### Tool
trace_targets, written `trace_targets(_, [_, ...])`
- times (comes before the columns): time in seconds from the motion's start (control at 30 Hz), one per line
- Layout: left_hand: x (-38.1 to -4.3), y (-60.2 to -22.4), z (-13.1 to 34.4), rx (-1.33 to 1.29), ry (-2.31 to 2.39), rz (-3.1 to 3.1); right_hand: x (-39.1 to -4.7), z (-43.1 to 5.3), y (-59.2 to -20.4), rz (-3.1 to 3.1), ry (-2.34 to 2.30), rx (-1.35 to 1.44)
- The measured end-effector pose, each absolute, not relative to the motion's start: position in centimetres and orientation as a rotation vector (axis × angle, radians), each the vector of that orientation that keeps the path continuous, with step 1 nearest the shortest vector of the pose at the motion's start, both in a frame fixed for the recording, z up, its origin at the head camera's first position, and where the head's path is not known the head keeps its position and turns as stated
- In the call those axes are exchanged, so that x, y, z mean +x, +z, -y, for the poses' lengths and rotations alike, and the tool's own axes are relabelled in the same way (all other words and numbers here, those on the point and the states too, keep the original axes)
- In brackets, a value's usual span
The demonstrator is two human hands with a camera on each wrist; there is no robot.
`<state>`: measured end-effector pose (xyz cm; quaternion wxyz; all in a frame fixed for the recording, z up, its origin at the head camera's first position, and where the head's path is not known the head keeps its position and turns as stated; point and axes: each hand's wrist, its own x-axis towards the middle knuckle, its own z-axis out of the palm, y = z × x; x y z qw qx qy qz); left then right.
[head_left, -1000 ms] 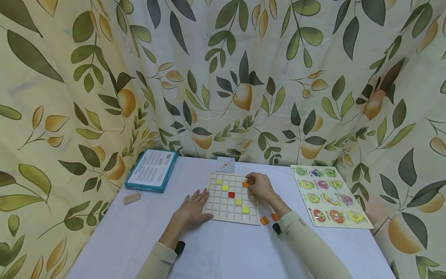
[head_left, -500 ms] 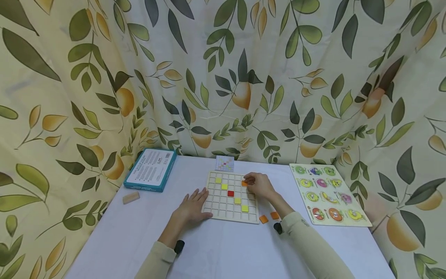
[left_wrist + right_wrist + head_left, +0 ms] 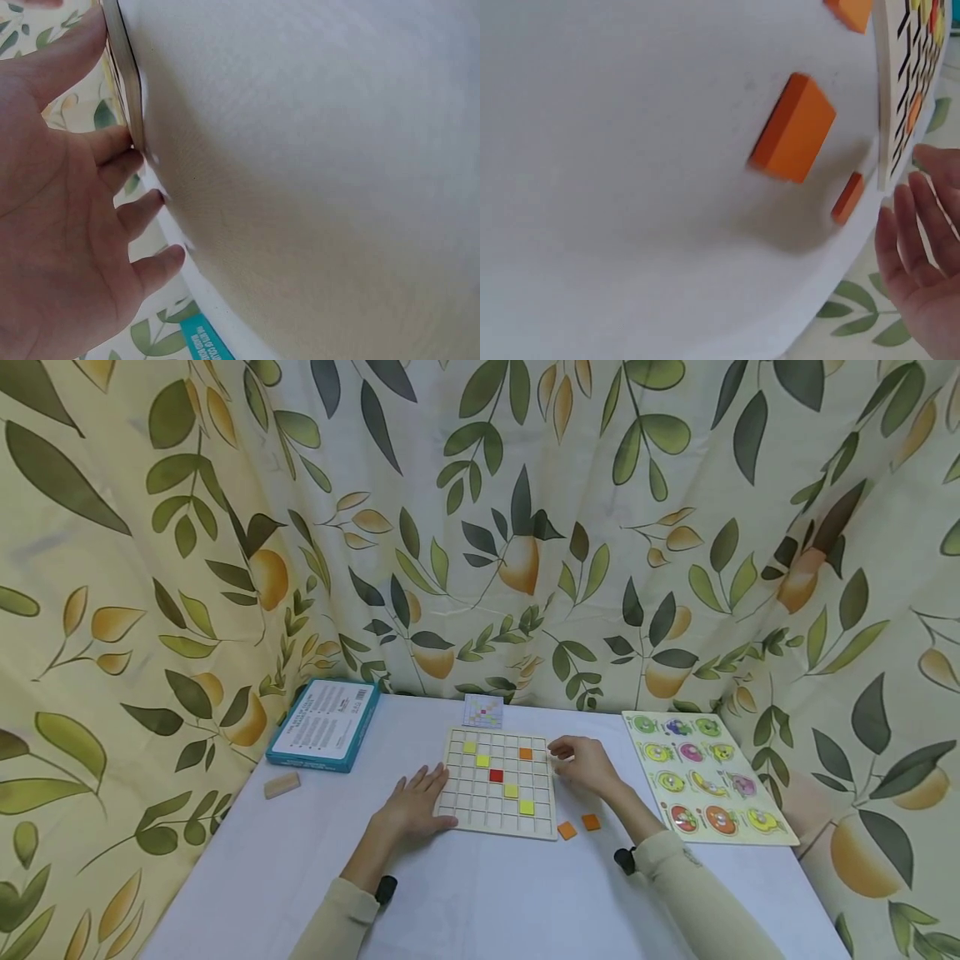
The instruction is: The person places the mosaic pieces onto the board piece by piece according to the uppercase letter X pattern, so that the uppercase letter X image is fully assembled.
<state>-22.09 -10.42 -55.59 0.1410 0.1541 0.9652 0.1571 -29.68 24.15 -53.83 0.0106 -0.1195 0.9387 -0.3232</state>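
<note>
A pale grid board (image 3: 468,802) lies on the white table, bearing several yellow tiles (image 3: 482,761), one red tile (image 3: 497,776) and one orange tile (image 3: 526,754) near its upper right. My left hand (image 3: 412,808) rests at the board's left edge, fingers extended and thumb at the front corner; the left wrist view shows the fingers (image 3: 154,270) against the tabletop. My right hand (image 3: 587,766) is just off the board's right edge, fingers loosely bent and holding nothing. Loose orange tiles (image 3: 795,131) lie on the table below it; three show in the right wrist view, two in the head view.
A small pattern card (image 3: 483,711) lies behind the board. At the left are a teal box (image 3: 324,727) and a wooden block (image 3: 282,785). A fruit picture board (image 3: 705,802) lies at the right. Leaf-patterned curtain (image 3: 480,568) encloses the table's back and sides.
My right hand has let go of the orange tile, which stays on the board, and has moved right, off the board's edge. My left hand has stayed in place.
</note>
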Motion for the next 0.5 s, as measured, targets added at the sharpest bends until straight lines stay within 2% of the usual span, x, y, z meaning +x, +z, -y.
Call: trace_targets(0.5, [-22.1, -55.6, 10.4, 0.438, 0.454, -2.785, -28.9, -28.2, -54.7, -2.901, -0.83, -0.312])
